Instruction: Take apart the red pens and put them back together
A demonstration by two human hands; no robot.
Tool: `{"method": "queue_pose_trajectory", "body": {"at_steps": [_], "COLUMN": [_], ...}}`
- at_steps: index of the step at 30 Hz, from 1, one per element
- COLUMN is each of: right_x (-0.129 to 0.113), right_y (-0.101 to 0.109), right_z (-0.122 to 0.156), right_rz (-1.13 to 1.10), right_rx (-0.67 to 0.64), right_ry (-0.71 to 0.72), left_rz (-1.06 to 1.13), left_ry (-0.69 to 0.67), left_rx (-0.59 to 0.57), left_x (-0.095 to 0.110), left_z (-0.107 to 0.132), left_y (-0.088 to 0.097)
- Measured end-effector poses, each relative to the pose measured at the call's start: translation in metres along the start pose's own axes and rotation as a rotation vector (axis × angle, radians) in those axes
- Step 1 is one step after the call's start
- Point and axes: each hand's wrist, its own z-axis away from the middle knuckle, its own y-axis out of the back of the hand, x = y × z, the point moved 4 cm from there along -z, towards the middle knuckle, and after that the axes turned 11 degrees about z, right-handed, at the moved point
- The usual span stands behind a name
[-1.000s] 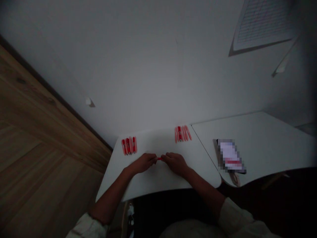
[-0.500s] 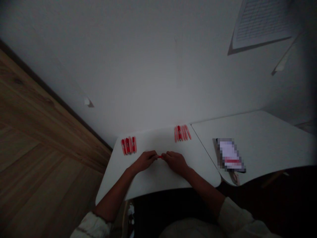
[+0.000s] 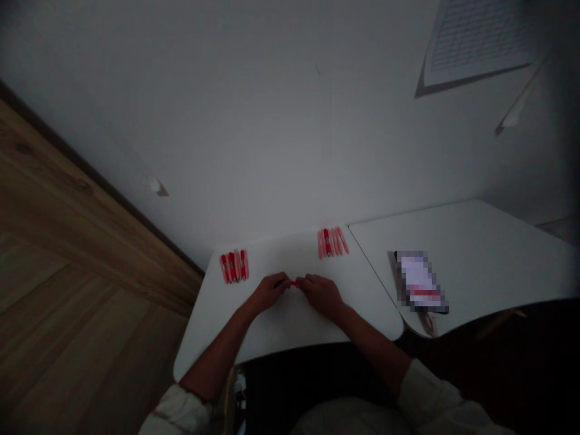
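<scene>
Between my two hands, just above the white table (image 3: 290, 326), is a red pen (image 3: 294, 283); only a short middle stretch of it shows. My left hand (image 3: 272, 290) pinches its left end, and my right hand (image 3: 321, 295) grips the right end with curled fingers. Both ends are hidden inside the fingers. Beyond my left hand lies a row of red and pink pens (image 3: 234, 267), side by side. A second row of pens (image 3: 332, 243), mostly pink with a red one among them, lies near the wall past my right hand.
A second white table (image 3: 489, 260) adjoins on the right, with a narrow seam between. On it lies a phone-like device (image 3: 421, 283), its screen blurred. A white wall (image 3: 254, 151) stands behind the tables, bearing a printed sheet (image 3: 475, 45). Wooden floor (image 3: 90, 338) is at left.
Both hands keep their grip on the red pen, with only a very slight shift. The pen rows look the same; the view has moved a little.
</scene>
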Motion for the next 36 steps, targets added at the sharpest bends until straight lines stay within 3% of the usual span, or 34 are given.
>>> {"method": "queue_pose_trajectory", "body": {"at_steps": [5, 12, 21, 29, 36], "right_x": [0.002, 0.005, 0.007, 0.008, 0.008], "right_y": [0.002, 0.003, 0.003, 0.004, 0.0], "right_z": [0.0, -0.001, -0.002, -0.002, -0.002], "right_rz": [0.016, 0.032, 0.017, -0.023, -0.004], "right_rx": [-0.001, 0.011, 0.016, -0.007, -0.022], "right_ry": [-0.028, -0.082, -0.139, -0.137, -0.119], "left_rz": [0.009, -0.113, -0.122, -0.001, -0.053], "left_ry": [0.073, -0.028, -0.119, 0.027, -0.034], "left_rx": [0.052, 0.167, 0.141, 0.162, 0.247], "left_x": [-0.009, 0.002, 0.011, -0.001, 0.007], "left_z": [-0.008, -0.021, -0.02, -0.022, -0.025], "left_y": [-0.004, -0.009, -0.014, -0.013, -0.016]}}
